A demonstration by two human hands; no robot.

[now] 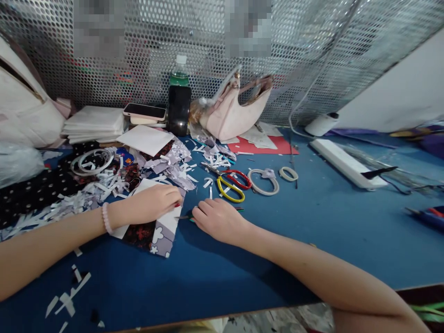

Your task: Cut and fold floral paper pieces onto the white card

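Note:
My left hand (pixel 154 203), a pink bead bracelet at its wrist, is closed on a folded, white-backed piece of fabric (pixel 164 240) with lilac flower print and a dark red floral part. My right hand (pixel 220 221) grips a slim tool (pixel 183 217) with a pointed metal tip and a dark green handle. Most of that tool is hidden under my fingers, so its exact kind does not show. Its tip reaches the right edge of the fabric. Just beyond my right hand lie scissors (pixel 231 187) with one red and one yellow handle loop.
Fabric scraps and white strips (pixel 104 182) cover the left side. Behind stand a white stack (pixel 93 122), a phone (pixel 144 111), a green bottle (pixel 179 74) and a pink handbag (pixel 239 111). Tape rings (pixel 265 190) and a white power strip (pixel 347 164) lie to the right.

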